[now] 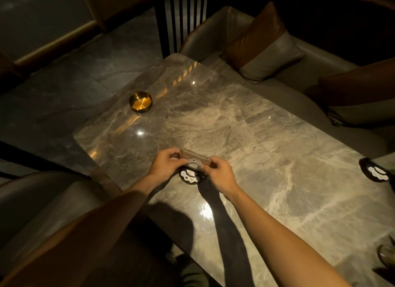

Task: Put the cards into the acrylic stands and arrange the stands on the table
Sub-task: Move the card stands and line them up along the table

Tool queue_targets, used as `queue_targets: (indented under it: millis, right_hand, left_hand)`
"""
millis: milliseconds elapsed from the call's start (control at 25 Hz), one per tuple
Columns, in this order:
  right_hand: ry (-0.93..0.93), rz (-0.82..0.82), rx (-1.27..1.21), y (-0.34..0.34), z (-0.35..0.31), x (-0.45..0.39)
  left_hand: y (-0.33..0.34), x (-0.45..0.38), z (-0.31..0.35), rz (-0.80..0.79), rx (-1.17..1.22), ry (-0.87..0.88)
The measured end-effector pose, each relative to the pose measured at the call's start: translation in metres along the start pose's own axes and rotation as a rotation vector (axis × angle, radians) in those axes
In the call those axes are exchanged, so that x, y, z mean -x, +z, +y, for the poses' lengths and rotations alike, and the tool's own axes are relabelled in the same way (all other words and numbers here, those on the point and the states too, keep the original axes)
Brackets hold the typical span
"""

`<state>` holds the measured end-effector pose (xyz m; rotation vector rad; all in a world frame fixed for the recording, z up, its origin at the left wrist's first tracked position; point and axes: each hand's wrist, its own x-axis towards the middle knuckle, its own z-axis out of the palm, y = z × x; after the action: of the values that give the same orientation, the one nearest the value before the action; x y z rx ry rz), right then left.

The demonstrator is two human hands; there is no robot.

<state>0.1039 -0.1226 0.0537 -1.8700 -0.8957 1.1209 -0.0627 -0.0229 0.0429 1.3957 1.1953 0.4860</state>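
Observation:
Both my hands hold a clear acrylic stand [195, 157] just above the marble table [267, 137], near its front left edge. My left hand [165, 166] pinches the stand's left end and my right hand [218, 173] grips its right end. Whether a card sits inside the stand I cannot tell; it looks pale and see-through. Directly beneath the stand lies a round black card or coaster with white and red print [189, 176], partly hidden by my fingers. A second, similar round black piece [375, 172] lies at the table's right edge.
A round brass dish [140, 101] stands at the table's far left edge. Leather seating with a brown and grey cushion [263, 45] lines the far side, and a chair back [42, 201] sits at lower left. A glass rim [386, 254] shows at the right edge.

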Motion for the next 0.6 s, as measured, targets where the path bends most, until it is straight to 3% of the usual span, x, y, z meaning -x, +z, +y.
queue_targets:
  millis: [280, 600]
  right_hand:
    - [0.023, 0.043, 0.018, -0.047, 0.006, -0.003]
    - [0.012, 0.159, -0.052, -0.17, 0.011, 0.005]
  left_hand:
    - [0.027, -0.01, 0.022, -0.097, -0.121, 0.058]
    - [0.128, -0.034, 0.098, -0.251, -0.24, 0.171]
